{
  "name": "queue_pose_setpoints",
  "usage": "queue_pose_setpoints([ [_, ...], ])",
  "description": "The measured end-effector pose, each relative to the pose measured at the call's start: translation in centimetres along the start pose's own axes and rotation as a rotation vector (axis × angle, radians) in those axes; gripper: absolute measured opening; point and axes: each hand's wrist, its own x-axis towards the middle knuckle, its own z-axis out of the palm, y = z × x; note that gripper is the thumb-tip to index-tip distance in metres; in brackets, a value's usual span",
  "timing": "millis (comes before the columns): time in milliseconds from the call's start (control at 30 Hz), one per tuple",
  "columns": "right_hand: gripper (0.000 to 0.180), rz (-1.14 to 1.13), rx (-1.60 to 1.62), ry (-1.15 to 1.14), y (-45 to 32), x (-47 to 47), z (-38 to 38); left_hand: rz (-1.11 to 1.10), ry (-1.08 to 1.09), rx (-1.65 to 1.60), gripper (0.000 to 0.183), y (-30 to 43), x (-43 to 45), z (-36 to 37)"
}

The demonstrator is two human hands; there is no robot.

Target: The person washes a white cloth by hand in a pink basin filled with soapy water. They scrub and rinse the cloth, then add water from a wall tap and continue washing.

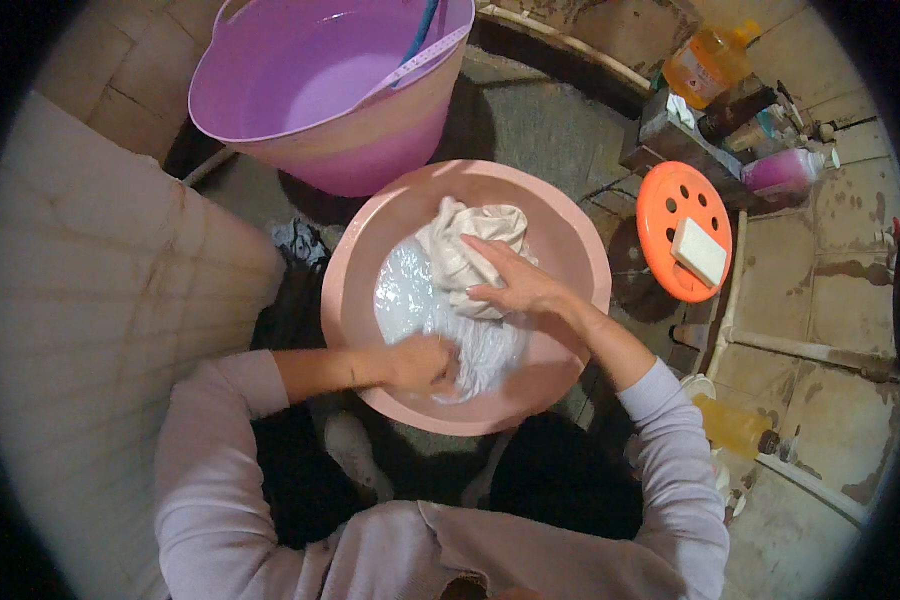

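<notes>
A round pink plastic basin (337,300) holds soapy water and a wet white cloth (469,274). The cloth's upper part is bunched into folds near the basin's middle, and its lower part trails in the water towards me. My right hand (514,281) rests on the bunched part, its thumb and fingers spread over the folds. At the lower left inside the basin, my left hand (424,365) is curled, blurred, against the trailing part of the cloth; its fingertips are hidden.
Beyond the basin stands a large purple tub (390,150) of water with a hose in it. An orange stool (652,217) at right bears a white soap bar (699,251). Bottles, one of them amber (709,67), stand on a ledge. A pale wall-like surface (135,262) rises at left.
</notes>
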Motion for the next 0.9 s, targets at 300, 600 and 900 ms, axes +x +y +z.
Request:
queue_pose_setpoints([
  [300, 0.082, 0.286, -0.576, 0.17, 5.1, 1.7, 9.5, -0.591, 0.584, 0.027, 0.083, -9.4, 9.2, 0.2],
  [600, 0.082, 0.12, -0.392, 0.159, 6.8, 1.3, 8.5, -0.671, 0.331, -0.624, 0.072, -10.4, 10.9, 3.6],
  [900, 0.064, 0.445, 0.393, 0.418, 6.4, 4.1, 5.6, -0.673, 1.036, -1.637, 0.055, -11.3, 11.9, -1.6],
])
